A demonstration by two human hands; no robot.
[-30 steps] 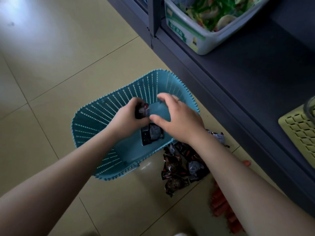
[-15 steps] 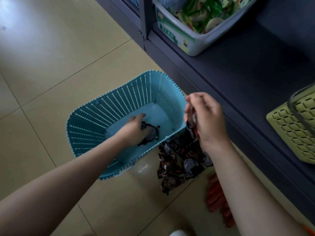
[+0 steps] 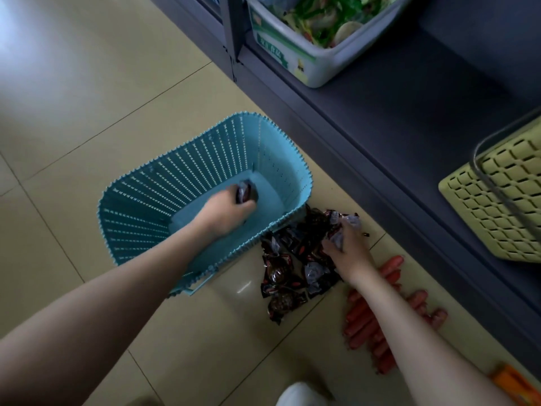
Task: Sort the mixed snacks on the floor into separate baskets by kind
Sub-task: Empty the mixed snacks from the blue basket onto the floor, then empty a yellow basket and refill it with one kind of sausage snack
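A: Where is the dark packet (image 3: 246, 192)?
B: Inside the blue basket (image 3: 181, 159), pinched by the left hand (image 3: 224, 210).
A: And the right hand (image 3: 348, 249)?
B: Its grip closes on packets of the floor pile (image 3: 288, 268), beside the sausages (image 3: 369, 320).

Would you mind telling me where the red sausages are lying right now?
In the head view, the red sausages lie on the floor at lower right, beside the dark snack packets and partly under the right forearm.

Yellow-green basket (image 3: 503, 206) cut off right
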